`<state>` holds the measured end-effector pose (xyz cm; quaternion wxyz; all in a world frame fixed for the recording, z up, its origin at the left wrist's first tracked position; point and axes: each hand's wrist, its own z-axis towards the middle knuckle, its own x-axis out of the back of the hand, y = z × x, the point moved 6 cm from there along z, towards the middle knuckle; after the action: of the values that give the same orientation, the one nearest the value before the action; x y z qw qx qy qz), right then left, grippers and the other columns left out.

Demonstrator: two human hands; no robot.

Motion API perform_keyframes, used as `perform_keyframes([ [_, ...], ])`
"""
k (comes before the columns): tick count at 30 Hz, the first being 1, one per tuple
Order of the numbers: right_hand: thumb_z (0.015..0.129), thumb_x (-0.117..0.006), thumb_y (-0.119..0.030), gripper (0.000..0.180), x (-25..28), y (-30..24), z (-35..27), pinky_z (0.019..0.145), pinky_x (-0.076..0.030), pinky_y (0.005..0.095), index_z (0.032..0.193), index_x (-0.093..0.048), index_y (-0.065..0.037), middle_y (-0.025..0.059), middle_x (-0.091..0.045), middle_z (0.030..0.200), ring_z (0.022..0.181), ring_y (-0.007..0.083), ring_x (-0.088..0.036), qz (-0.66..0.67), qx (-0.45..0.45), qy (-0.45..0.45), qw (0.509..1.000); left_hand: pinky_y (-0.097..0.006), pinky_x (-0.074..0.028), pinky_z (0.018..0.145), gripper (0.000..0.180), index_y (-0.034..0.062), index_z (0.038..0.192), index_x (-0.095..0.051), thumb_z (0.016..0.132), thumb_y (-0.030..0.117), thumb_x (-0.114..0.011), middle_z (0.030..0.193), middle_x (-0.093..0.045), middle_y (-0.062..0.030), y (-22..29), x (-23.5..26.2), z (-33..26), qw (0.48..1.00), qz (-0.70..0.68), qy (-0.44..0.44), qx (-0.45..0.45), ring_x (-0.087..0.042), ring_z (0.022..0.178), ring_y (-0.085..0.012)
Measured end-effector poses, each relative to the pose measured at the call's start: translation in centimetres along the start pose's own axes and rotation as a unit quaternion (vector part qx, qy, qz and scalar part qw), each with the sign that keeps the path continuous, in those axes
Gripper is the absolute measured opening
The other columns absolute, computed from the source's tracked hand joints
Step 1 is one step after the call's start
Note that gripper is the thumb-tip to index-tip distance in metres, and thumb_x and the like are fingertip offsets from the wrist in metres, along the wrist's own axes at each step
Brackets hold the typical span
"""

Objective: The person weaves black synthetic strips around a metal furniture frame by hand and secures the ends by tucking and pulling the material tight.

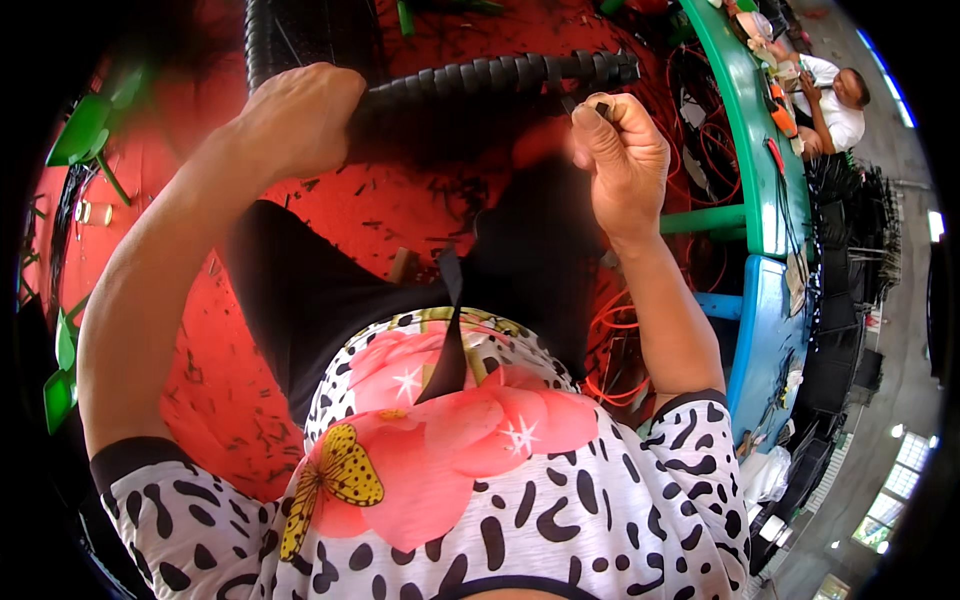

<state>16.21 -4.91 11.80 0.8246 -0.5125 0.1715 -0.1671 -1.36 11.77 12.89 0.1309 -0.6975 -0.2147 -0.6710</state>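
A dark frame wrapped in overlapping black strips stands in front of me. Its wrapped bar runs across to the right, and a braided side edge rises at the upper left. My left hand is closed at the left end of the bar, its fingertips mostly hidden from view. Just below the bar's right end, my right hand pinches a flat black strip between thumb and fingers. How that strip joins the bar is hard to make out.
Black scraps litter the red floor. Green and blue tables stand at the right, with a person in white beyond. Red tubing coils near my right arm. A green stool and tape roll are at the left.
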Motion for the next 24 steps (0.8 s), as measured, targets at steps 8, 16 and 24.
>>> perform_keyframes([
  [8,0.089,-0.066,-0.012,0.014,-1.2,0.7,-3.0,0.049,-0.031,0.0182,0.082,-0.055,-0.006,-0.0047,-0.047,0.067,0.055,0.0023,-0.038,0.017,-0.078,0.021,0.997,-0.049,-0.045,0.08,0.032,-0.0035,0.096,-0.058,0.063,-0.002,-0.059,0.086,-0.062,-0.0245,-0.9,0.1,-1.2,0.999,-0.01,-0.014,-0.028,-0.057,0.094,-0.0423],
  [16,0.092,-0.06,-0.009,0.015,0.0,0.4,-2.8,0.049,-0.032,0.0201,0.08,-0.054,-0.003,-0.0015,-0.045,0.063,0.053,0.0056,-0.039,0.013,-0.041,-0.001,0.999,-0.032,-0.046,0.088,0.061,-0.0006,0.122,-0.049,0.062,-0.009,-0.051,0.096,-0.06,-0.0121,-1.9,0.6,-2.5,0.934,-0.354,-0.024,-0.043,-0.06,0.097,-0.0244],
  [24,0.092,-0.06,-0.011,0.018,-1.5,-0.3,-1.9,0.05,-0.032,0.0209,0.077,-0.053,-0.004,-0.0005,-0.047,0.063,0.053,0.0064,-0.04,0.063,-0.059,-0.012,0.996,-0.033,-0.047,0.085,0.044,-0.0005,0.121,-0.053,0.079,0.013,-0.06,0.103,-0.063,-0.0127,-4.6,0.9,-4.0,0.902,-0.424,0.011,-0.077,-0.061,0.098,-0.023],
])
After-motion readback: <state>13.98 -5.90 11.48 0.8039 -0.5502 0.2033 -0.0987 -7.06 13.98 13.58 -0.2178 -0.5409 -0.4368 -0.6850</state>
